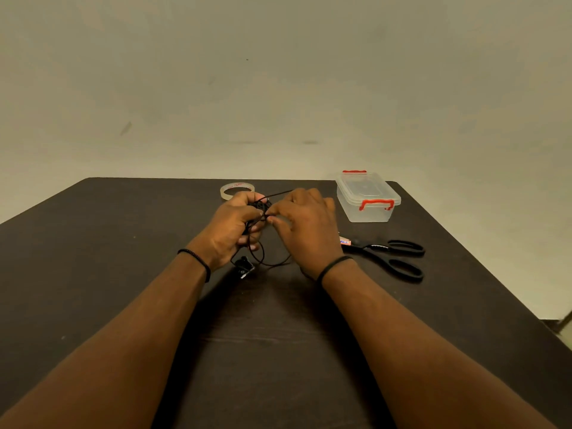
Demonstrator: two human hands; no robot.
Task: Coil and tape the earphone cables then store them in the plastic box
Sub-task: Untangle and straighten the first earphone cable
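Two hands meet at mid-worktop (123, 274) over the earphone cable (261, 209). The left hand (230, 230) grips the gathered black loops so they cannot spring apart; the right hand (305, 224) pinches a strand, probably to guide another turn, though the fingertips blur. Loose cable hangs toward six o'clock. Tape roll (236, 191) waits at twelve, the lidded plastic box (366, 198) at two, scissors (390, 253) at four, all within reach.

Black earphone cable (263, 209), clear plastic box (366, 199) with red clips, black scissors (390, 253), dark table (123, 258).
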